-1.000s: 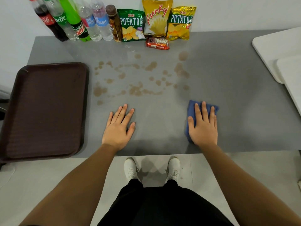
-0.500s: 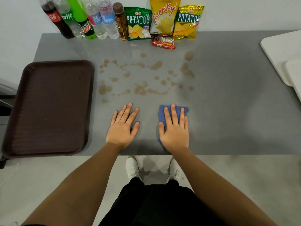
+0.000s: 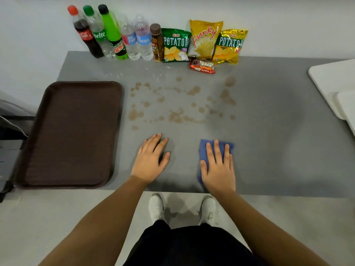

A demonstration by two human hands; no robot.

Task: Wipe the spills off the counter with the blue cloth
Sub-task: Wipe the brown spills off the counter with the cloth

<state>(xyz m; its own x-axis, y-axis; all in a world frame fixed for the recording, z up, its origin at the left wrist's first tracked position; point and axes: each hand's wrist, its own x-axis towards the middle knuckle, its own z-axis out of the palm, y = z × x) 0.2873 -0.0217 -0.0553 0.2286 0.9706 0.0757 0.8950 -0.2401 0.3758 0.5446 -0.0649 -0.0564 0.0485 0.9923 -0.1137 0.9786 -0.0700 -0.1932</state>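
Observation:
Brown spills lie scattered in patches and drops across the middle of the grey counter. The blue cloth lies flat near the counter's front edge, below the spills. My right hand presses flat on the cloth with its fingers spread, covering most of it. My left hand rests flat on the bare counter to the left of the cloth, holding nothing. Both hands are short of the spills.
A dark brown tray lies at the left. Several drink bottles and snack bags line the back wall. White boards sit at the right edge. My white shoes show below the counter's front edge.
My right hand slid the blue cloth leftward along the front edge, from well right to closer beside the left hand. The left hand stayed flat in place.

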